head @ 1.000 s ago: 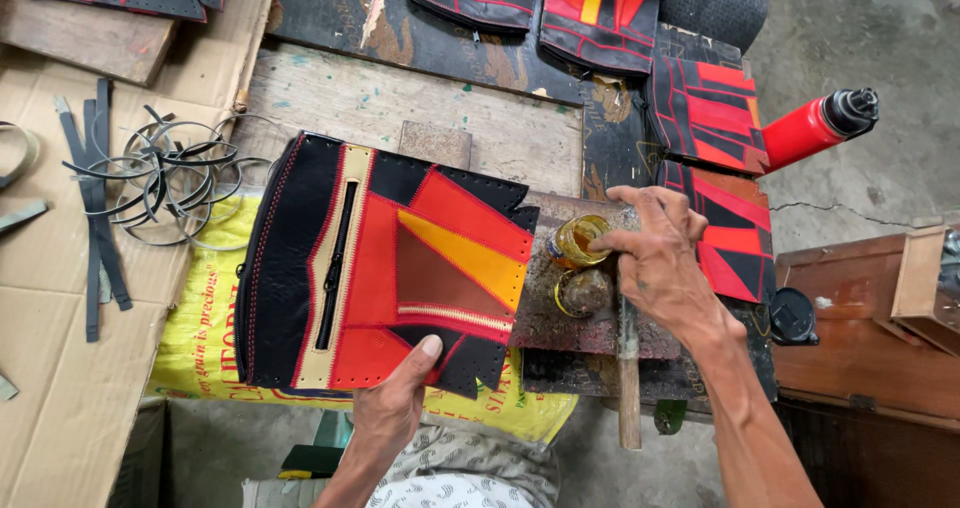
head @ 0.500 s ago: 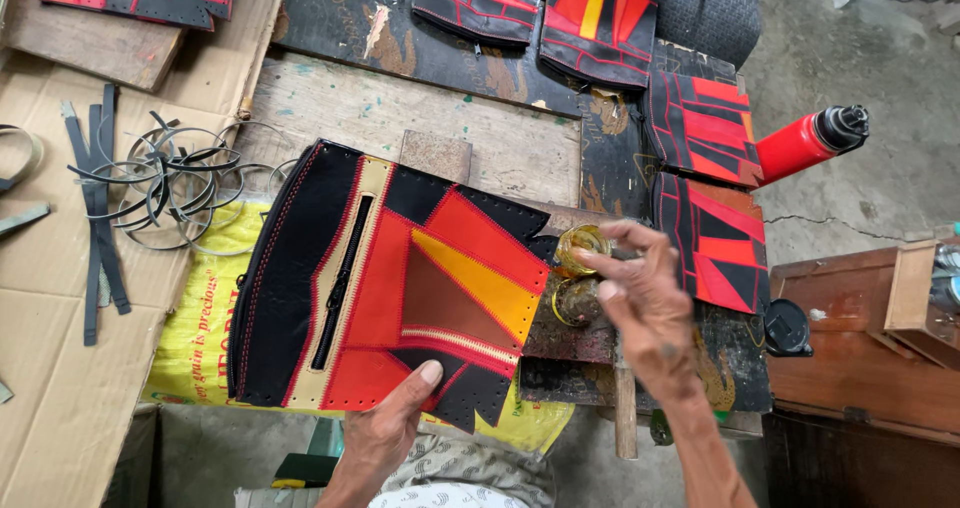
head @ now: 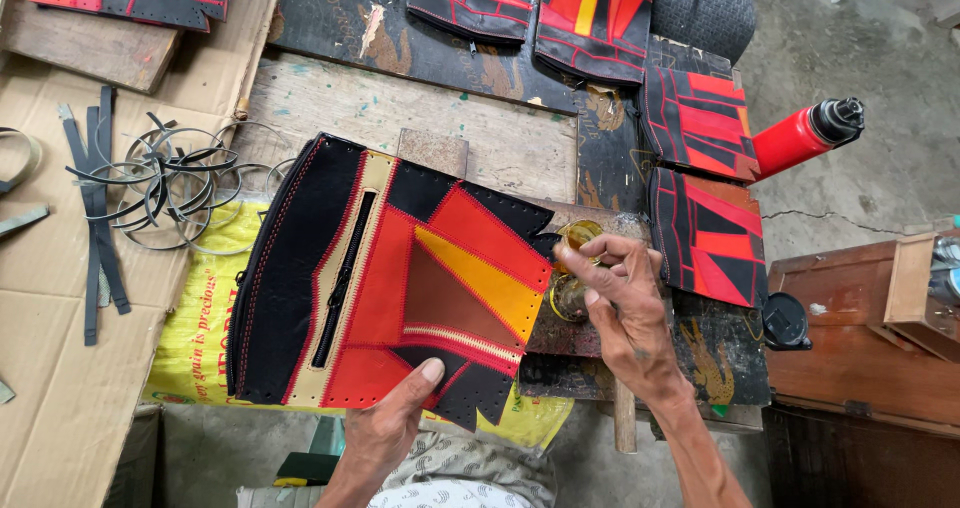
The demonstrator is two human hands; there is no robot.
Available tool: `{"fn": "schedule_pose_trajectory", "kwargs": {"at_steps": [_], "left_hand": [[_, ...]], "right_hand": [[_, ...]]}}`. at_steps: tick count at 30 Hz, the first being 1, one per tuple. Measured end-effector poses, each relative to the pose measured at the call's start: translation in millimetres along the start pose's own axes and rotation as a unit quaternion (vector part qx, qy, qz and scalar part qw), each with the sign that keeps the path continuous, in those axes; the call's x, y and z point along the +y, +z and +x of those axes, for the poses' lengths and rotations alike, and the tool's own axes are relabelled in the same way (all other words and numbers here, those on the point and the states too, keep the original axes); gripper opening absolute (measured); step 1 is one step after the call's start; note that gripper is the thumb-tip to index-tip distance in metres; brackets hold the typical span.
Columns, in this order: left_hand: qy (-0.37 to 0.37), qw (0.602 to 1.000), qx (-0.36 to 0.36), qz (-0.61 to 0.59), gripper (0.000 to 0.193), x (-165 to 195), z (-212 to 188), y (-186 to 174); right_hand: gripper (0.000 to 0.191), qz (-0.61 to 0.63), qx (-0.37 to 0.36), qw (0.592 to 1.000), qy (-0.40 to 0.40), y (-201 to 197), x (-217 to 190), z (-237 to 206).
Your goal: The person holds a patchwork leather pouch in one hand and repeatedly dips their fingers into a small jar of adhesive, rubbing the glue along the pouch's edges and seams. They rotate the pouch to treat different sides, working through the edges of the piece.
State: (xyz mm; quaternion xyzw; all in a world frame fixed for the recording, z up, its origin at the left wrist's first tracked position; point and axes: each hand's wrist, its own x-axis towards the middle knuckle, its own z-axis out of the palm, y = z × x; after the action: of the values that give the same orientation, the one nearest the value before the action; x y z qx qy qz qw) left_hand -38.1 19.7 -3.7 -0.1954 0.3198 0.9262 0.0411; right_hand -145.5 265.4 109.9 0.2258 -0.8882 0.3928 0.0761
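Head view: the patchwork leather panel [head: 390, 283] lies on the wooden bench [head: 500, 138]. The left hand [head: 395, 423] presses its lower edge, thumb flat. Just right of the panel, the right hand [head: 620, 308] pinches fingers over a small yellow tin [head: 575, 238]. Metal rings [head: 170, 183] sit left.

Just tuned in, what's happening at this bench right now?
A person is working on a patchwork panel of black, red, orange and tan leather lying on a wooden bench. The left hand presses down its near edge. The right hand has its fingertips at a small yellowish jar by the panel's right edge. More finished panels and a red bottle lie nearby.
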Motion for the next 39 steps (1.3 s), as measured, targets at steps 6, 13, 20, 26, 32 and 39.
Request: {"fn": "schedule_pose_trajectory", "kwargs": {"at_steps": [6,13,20,26,32,39], "left_hand": [[0.002,1.0,-0.001,-0.007,0.027,-2,0,-3],[0.016,1.0,-0.007,-0.003,0.027,1,0,2],[0.006,1.0,-0.006,0.003,0.023,0,1,-3],[0.04,0.998,-0.045,-0.012,0.019,-4,1,-8],[0.024,0.999,-0.025,-0.01,0.029,4,0,2],[0.026,0.999,-0.033,-0.008,0.036,10,-3,12]], "right_hand": [[0.051,-0.027,0.017,0.999,-0.003,1,0,2],[0.056,-0.041,0.022,0.999,-0.001,0,-1,2],[0.067,-0.086,0.032,0.995,-0.049,1,-3,-3],[0.067,-0.111,0.037,0.992,-0.046,-1,-8,-2],[0.061,-0.124,0.041,0.987,-0.089,-2,-12,-2],[0.05,-0.171,0.046,0.977,-0.12,-3,-17,-3]]}}
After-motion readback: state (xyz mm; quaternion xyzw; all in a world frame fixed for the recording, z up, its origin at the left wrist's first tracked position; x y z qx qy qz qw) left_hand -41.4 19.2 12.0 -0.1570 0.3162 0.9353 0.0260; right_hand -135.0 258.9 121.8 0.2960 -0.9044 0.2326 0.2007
